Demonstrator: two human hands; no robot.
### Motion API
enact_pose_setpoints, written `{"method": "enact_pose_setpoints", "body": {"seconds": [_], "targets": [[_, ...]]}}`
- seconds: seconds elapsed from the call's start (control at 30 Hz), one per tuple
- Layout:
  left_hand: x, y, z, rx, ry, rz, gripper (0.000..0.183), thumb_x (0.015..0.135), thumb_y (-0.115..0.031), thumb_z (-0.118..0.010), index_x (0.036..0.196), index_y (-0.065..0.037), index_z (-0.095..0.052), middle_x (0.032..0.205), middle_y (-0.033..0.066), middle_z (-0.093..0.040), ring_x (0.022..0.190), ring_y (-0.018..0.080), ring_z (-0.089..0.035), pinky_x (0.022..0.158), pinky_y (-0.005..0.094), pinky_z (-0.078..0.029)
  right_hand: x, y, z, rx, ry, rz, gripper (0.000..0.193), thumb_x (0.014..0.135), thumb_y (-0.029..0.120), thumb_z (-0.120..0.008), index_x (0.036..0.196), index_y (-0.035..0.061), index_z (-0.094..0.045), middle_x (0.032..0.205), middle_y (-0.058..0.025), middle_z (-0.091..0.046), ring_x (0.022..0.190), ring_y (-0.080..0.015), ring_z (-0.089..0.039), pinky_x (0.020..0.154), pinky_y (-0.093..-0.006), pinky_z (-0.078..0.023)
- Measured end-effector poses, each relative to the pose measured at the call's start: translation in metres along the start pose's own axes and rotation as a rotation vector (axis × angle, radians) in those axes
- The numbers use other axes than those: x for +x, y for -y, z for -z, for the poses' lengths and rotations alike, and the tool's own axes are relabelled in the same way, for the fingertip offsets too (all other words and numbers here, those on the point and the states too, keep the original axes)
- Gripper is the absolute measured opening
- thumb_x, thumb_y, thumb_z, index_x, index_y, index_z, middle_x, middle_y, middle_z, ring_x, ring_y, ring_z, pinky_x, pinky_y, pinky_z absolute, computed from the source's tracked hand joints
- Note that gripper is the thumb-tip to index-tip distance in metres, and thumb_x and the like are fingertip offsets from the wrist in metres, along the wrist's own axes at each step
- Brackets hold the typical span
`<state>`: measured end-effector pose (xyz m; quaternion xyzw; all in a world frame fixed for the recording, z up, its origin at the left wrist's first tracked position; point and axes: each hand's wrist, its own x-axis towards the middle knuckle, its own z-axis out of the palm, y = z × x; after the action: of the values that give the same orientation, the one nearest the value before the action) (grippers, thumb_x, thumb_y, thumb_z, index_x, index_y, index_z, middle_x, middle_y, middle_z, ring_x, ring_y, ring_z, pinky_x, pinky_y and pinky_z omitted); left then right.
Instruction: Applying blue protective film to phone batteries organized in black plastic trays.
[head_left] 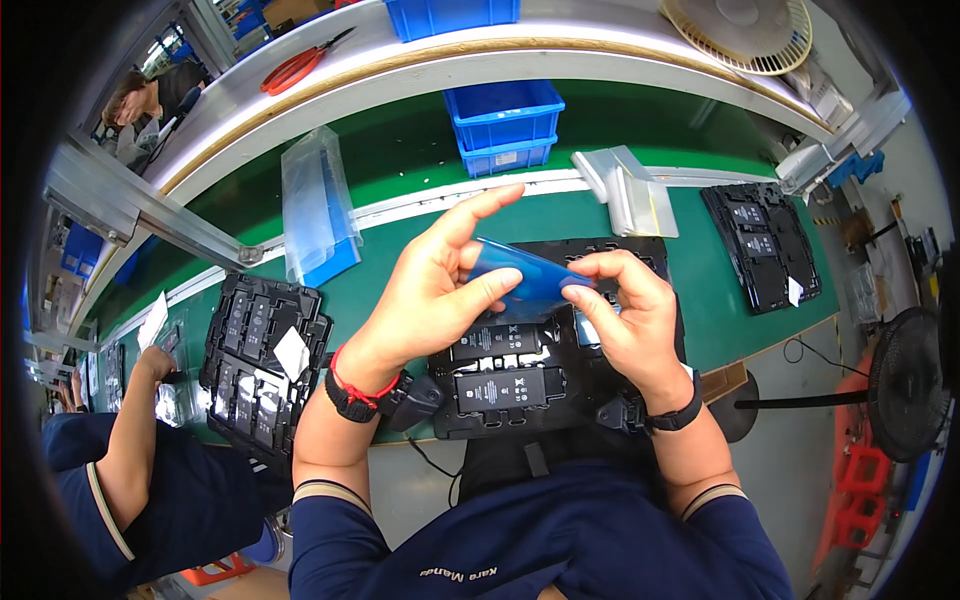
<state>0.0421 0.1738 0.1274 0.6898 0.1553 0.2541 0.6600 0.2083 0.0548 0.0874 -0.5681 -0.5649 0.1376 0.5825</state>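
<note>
A translucent blue plastic film [532,278] is held up between my two hands. My left hand [450,275] pinches its left side between thumb and bent fingers, with the index finger stretched out upward. At the film's right corner, the thumb and index finger of my right hand [632,315] are closed on it. Beneath my hands lies a black tray [580,415] on the green bench. In its slots sit flat black battery packs, one near the front edge [500,389]. My hands and the film hide much of the tray's far half.
Another black tray of battery packs [245,350] lies to the left, a third [762,245] at the right. Clear bags [318,205] and plastic sleeves [640,200] rest farther back, near stacked blue bins [505,120]. A co-worker's arm [135,440] reaches in at left. Red-handled pliers [292,72] lie on the shelf.
</note>
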Motion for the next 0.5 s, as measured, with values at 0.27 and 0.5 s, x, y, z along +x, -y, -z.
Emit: {"method": "enact_pose_setpoints", "body": {"seconds": [0.27,0.5], "targets": [[0.0,0.003,0.016,0.103,-0.055,0.094,0.011,0.083,-0.008,-0.066,0.085,0.002,-0.063,0.073,0.0053,-0.065,0.065,0.0073,-0.06,0.059,0.0203,-0.049,0.004,0.011,0.0,-0.087,-0.014,0.018,0.014,0.074,-0.002,-0.069,0.087,0.0002,-0.064,0.081,-0.0087,-0.065,0.075,-0.0166,-0.062,0.068,-0.0267,-0.049],[-0.008,-0.022,0.043,0.574,-0.235,-0.159,0.016,0.075,-0.011,-0.075,0.076,0.003,-0.067,0.068,0.0058,-0.066,0.06,0.0063,-0.057,0.057,0.02,-0.046,0.021,0.001,-0.004,0.172,-0.052,0.004,0.008,0.076,-0.003,-0.068,0.08,-0.0007,-0.061,0.096,-0.0081,-0.055,0.082,-0.0151,-0.055,0.074,-0.0245,-0.043]]}}
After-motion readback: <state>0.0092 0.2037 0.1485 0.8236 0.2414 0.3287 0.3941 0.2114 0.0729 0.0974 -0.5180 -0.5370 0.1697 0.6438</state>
